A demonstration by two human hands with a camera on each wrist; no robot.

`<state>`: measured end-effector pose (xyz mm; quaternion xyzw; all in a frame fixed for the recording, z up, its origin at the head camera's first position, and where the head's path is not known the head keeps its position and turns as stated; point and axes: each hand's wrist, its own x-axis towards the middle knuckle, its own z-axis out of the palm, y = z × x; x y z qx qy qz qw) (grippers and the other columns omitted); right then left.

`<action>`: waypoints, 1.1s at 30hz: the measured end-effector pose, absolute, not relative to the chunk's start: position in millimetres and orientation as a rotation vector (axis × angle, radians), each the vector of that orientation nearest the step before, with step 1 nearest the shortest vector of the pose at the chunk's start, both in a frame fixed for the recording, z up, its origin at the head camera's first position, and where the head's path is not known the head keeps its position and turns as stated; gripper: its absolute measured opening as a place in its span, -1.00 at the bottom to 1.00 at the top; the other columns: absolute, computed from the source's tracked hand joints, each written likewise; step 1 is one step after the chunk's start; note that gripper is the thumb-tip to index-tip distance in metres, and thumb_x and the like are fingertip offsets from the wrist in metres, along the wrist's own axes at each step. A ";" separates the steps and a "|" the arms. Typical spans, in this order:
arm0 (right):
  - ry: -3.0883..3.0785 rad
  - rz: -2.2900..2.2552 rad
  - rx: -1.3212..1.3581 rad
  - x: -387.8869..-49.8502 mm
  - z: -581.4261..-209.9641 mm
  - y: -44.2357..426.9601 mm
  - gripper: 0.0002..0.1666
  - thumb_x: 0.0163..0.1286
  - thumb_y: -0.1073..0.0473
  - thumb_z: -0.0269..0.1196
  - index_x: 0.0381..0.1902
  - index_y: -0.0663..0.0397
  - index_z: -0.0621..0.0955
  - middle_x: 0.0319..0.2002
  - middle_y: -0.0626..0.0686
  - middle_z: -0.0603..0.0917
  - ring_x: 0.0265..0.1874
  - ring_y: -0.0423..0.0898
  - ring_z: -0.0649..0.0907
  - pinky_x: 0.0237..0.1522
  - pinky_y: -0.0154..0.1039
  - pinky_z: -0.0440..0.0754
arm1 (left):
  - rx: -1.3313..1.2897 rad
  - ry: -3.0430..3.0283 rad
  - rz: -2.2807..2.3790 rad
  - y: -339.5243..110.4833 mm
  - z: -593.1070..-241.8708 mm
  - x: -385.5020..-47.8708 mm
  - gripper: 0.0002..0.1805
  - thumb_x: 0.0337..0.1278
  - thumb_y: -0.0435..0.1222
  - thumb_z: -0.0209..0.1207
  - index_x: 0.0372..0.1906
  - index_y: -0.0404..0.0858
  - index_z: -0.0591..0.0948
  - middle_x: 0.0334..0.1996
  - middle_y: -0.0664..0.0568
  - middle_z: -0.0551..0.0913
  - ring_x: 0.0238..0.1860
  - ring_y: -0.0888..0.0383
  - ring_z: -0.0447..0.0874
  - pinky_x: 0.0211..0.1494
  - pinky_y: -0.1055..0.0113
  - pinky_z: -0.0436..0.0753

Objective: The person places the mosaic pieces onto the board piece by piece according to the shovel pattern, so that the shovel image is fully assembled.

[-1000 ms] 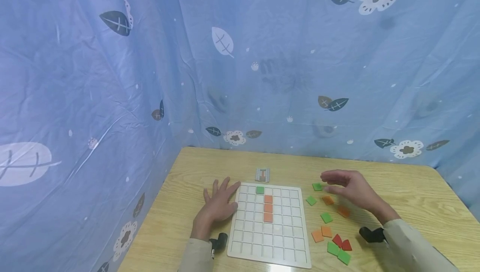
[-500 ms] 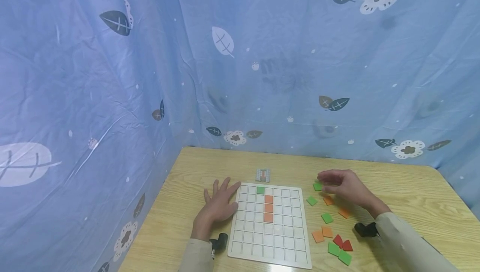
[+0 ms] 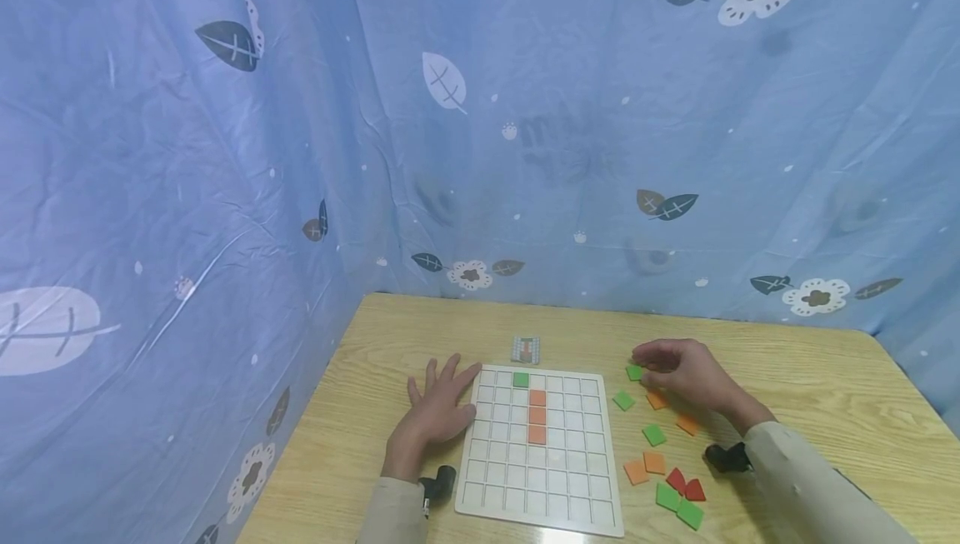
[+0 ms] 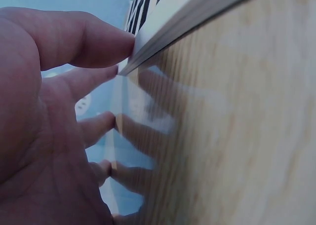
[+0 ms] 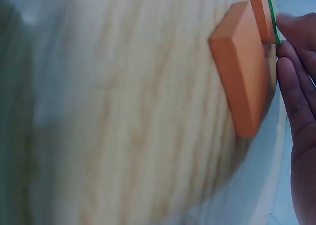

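A white gridded board (image 3: 502, 477) lies on the table with one green tile (image 3: 521, 380) and a column of three orange tiles (image 3: 537, 416) in its cells. My left hand (image 3: 435, 412) is spread at the board's upper left, thumb and index finger touching its edge; the left wrist view shows this hand (image 4: 59, 96) against the board's side (image 4: 173, 25). At the table's right, my right hand (image 3: 692, 371) pinches a loose green tile (image 3: 634, 372) between thumb and fingers. Beyond an orange tile (image 5: 242, 72), the right wrist view shows the fingers of this hand (image 5: 301, 72) at the green tile (image 5: 274, 21).
Several loose orange tiles (image 3: 636, 472), more green tiles (image 3: 654, 435) and two red triangular pieces (image 3: 694, 491) lie right of the board. A small patterned card (image 3: 526, 350) lies just behind the board. A blue curtain (image 3: 555, 152) hangs behind and left of the table.
My right hand has moved slightly left, closer to the rearmost loose green tile, and its thumb and fingers have drawn in around it. My left hand and the board have stayed put.
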<state>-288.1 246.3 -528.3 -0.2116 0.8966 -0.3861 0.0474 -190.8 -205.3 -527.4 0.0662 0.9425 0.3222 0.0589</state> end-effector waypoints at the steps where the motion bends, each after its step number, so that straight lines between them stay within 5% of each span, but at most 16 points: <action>1: 2.741 -1.176 -0.650 -288.3 -529.0 246.5 -0.55 0.36 0.20 0.56 0.20 0.01 0.79 0.07 0.00 0.87 0.06 -0.02 0.85 0.03 -0.36 0.78 | 0.204 2.856 0.978 -205.2 -527.6 -190.8 -0.18 0.22 -0.26 0.11 0.67 -0.08 0.43 0.76 -0.28 0.11 0.76 -0.53 -0.28 0.58 -0.69 -0.45; 28: 2.875 -1.130 -0.678 -282.5 -515.8 232.9 -0.62 0.40 0.30 0.50 0.16 0.08 0.80 0.04 0.02 0.88 0.04 0.05 0.86 0.04 -0.27 0.83 | 0.169 2.849 0.974 -202.5 -525.1 -190.7 -0.18 0.22 -0.27 0.12 0.67 -0.04 0.43 0.78 -0.24 0.10 0.78 -0.49 -0.29 0.60 -0.66 -0.45; 33: 2.923 -1.153 -0.705 -279.9 -499.8 225.5 -0.62 0.39 0.31 0.50 0.15 0.14 0.80 0.03 0.07 0.88 -0.02 0.03 0.87 0.07 -0.14 0.86 | 0.168 2.850 0.972 -203.2 -525.1 -190.5 -0.17 0.20 -0.28 0.12 0.67 -0.05 0.44 0.77 -0.25 0.10 0.77 -0.49 -0.28 0.59 -0.67 -0.44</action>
